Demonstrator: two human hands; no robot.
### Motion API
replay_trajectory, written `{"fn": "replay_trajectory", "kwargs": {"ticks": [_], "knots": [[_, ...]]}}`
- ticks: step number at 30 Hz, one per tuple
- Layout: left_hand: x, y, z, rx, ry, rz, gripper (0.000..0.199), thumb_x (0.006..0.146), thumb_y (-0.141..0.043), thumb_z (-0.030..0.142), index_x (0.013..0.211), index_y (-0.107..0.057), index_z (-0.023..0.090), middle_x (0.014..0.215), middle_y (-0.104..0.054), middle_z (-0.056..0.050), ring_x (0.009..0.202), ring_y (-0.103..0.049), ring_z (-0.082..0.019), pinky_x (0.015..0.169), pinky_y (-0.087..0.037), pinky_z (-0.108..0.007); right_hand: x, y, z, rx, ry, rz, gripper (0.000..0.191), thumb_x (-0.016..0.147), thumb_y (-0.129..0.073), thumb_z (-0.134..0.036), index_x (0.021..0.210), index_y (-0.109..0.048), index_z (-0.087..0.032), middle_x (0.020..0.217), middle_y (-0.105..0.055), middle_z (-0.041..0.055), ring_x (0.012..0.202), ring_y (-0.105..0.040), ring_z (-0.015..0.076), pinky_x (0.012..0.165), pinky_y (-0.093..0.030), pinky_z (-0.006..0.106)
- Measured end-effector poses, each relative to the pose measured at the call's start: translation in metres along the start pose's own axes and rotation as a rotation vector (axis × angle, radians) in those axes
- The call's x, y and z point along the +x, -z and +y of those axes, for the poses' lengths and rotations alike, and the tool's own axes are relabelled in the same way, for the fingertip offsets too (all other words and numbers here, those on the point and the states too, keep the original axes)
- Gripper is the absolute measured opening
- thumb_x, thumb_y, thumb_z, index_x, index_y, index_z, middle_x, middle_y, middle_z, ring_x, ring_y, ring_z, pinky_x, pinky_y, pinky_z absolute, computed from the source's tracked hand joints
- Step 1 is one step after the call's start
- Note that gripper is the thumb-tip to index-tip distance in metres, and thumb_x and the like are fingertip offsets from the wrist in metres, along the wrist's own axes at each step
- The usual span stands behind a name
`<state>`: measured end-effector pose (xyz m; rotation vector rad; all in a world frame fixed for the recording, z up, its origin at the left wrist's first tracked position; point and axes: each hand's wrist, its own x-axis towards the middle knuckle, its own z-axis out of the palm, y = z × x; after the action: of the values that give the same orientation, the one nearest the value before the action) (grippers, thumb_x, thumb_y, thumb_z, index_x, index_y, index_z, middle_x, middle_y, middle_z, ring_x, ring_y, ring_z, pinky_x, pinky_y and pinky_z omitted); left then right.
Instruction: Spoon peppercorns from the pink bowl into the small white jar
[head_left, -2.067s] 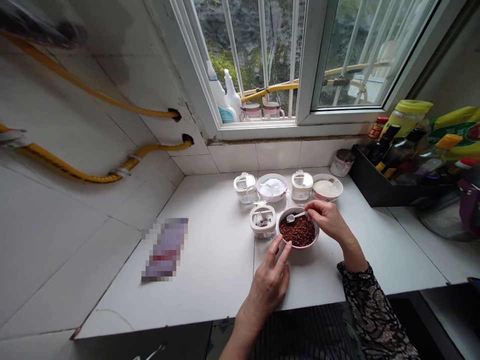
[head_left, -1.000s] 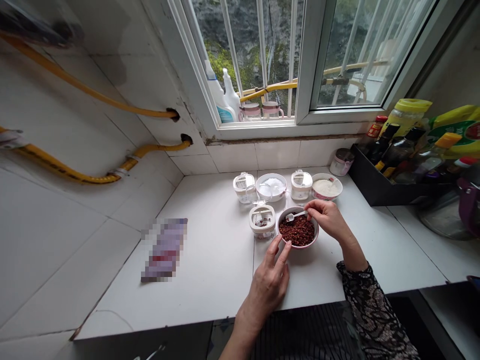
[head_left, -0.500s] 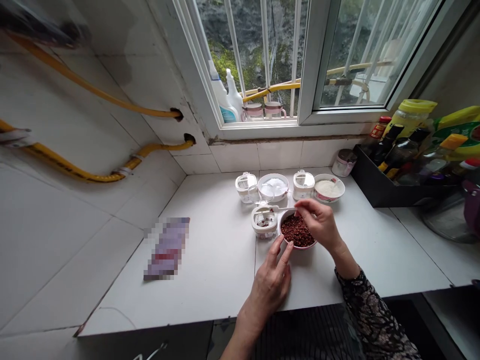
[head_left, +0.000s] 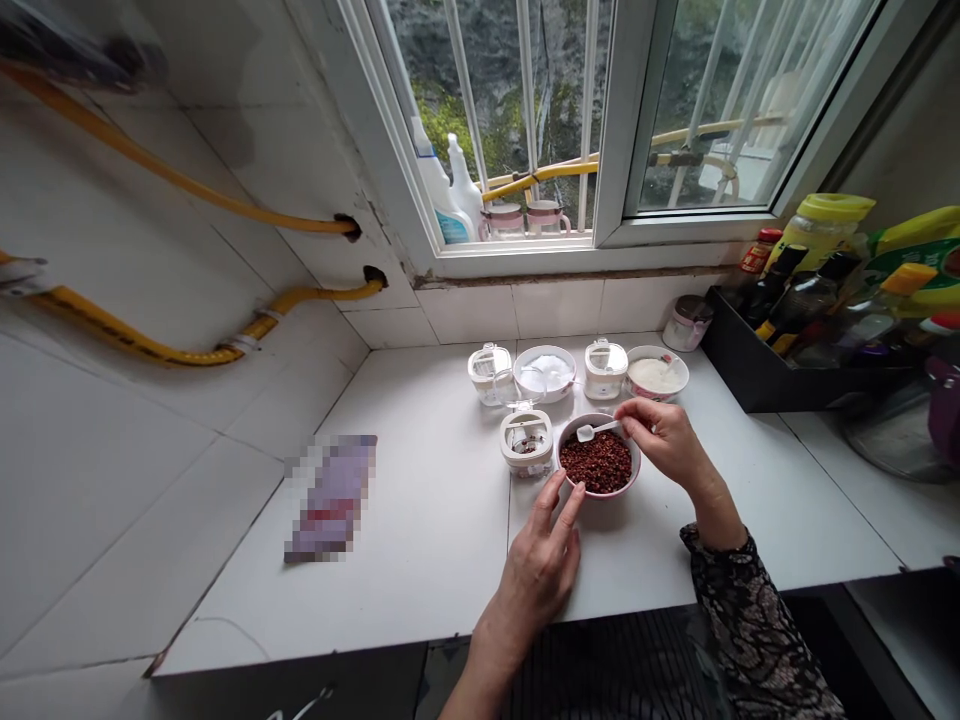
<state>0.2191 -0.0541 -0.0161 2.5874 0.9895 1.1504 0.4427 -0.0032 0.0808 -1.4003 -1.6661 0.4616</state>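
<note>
My right hand [head_left: 664, 440] pinches the handle of a small white spoon [head_left: 586, 433], whose scoop hangs over a pink-rimmed bowl [head_left: 636, 470]. Reddish-brown peppercorn-like grains [head_left: 600, 465] fill this bowl. Stretched-out fingers of my left hand [head_left: 546, 550] touch the bowl's near left rim. Close beside the bowl on its left stands a seasoning jar [head_left: 526, 443] with a pale rim and raised clear lid; a few dark grains show inside.
Behind are two lidded jars [head_left: 491, 373] [head_left: 605, 368], a bowl of white granules [head_left: 545, 374] and a bowl of cream-coloured granules [head_left: 657, 373]. A purple packet [head_left: 330, 505] lies left. At right, a black box [head_left: 765, 370] holds bottles. A dark-lidded jar [head_left: 688, 323] stands near the wall.
My right hand has moved right with the spoon, bringing its scoop from above the open jar to above the bowl of grains. My left hand stays at the rim.
</note>
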Motion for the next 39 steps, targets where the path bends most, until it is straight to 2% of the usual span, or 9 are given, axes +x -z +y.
{"fn": "replay_trajectory", "kwargs": {"ticks": [6, 14, 19, 27, 32, 36, 39], "knots": [[0.001, 0.001, 0.001, 0.009, 0.001, -0.004, 0.073, 0.095, -0.046, 0.003, 0.162, -0.021, 0.022, 0.161, -0.034, -0.019, 0.144, -0.045, -0.029, 0.107, -0.055, -0.041, 0.0, -0.012, -0.002, -0.005, -0.059, -0.104, 0.02, 0.083, -0.05, -0.021, 0.074, -0.068, -0.02, 0.065, -0.068, 0.0013, 0.062, -0.06, 0.016, 0.062, -0.045, 0.028], [0.0, -0.001, -0.001, 0.023, 0.001, 0.0, 0.074, 0.096, -0.045, 0.004, 0.162, -0.019, 0.024, 0.159, -0.038, -0.018, 0.143, -0.048, -0.029, 0.105, -0.056, -0.041, 0.003, -0.012, 0.002, 0.102, -0.191, -0.1, 0.016, 0.077, -0.054, -0.026, 0.072, -0.067, -0.02, 0.06, -0.065, 0.0002, 0.058, -0.058, 0.0164, 0.059, -0.045, 0.028], [-0.001, -0.001, -0.001, 0.029, 0.003, -0.005, 0.076, 0.095, -0.045, 0.003, 0.162, -0.019, 0.024, 0.162, -0.034, -0.018, 0.142, -0.048, -0.029, 0.105, -0.056, -0.041, 0.003, -0.012, 0.005, 0.156, -0.257, -0.099, 0.014, 0.075, -0.055, -0.026, 0.072, -0.068, -0.02, 0.058, -0.066, 0.0, 0.057, -0.061, 0.0169, 0.059, -0.046, 0.028], [-0.001, -0.001, -0.001, 0.015, 0.003, -0.003, 0.073, 0.095, -0.046, 0.003, 0.161, -0.022, 0.023, 0.157, -0.04, -0.019, 0.143, -0.048, -0.029, 0.106, -0.056, -0.042, 0.004, -0.007, 0.008, 0.175, -0.258, -0.061, 0.015, 0.076, -0.056, -0.027, 0.074, -0.069, -0.019, 0.06, -0.068, 0.0007, 0.06, -0.064, 0.0175, 0.063, -0.05, 0.03], [0.0, -0.001, -0.001, 0.018, -0.001, -0.007, 0.074, 0.095, -0.046, 0.003, 0.162, -0.02, 0.023, 0.159, -0.038, -0.018, 0.143, -0.048, -0.029, 0.106, -0.056, -0.042, 0.005, -0.003, 0.006, 0.28, -0.305, -0.054, 0.015, 0.072, -0.06, -0.031, 0.073, -0.069, -0.018, 0.056, -0.067, 0.0009, 0.055, -0.06, 0.016, 0.056, -0.048, 0.028], [-0.001, -0.001, -0.001, 0.022, -0.004, -0.005, 0.076, 0.095, -0.046, 0.004, 0.163, -0.017, 0.024, 0.16, -0.037, -0.017, 0.142, -0.049, -0.029, 0.105, -0.056, -0.042, 0.007, -0.004, 0.003, 0.379, -0.337, -0.048, 0.018, 0.071, -0.062, -0.033, 0.074, -0.069, -0.017, 0.055, -0.067, 0.0009, 0.042, -0.048, 0.0112, 0.042, -0.038, 0.024], [-0.001, -0.002, -0.002, 0.017, -0.003, -0.007, 0.075, 0.096, -0.046, 0.005, 0.163, -0.017, 0.024, 0.16, -0.037, -0.018, 0.141, -0.05, -0.029, 0.104, -0.058, -0.041, 0.006, -0.014, -0.003, 0.408, -0.273, 0.005, 0.022, 0.076, -0.064, -0.037, 0.079, -0.07, -0.017, 0.059, -0.068, 0.0021, 0.042, -0.048, 0.011, 0.041, -0.038, 0.024]]}}
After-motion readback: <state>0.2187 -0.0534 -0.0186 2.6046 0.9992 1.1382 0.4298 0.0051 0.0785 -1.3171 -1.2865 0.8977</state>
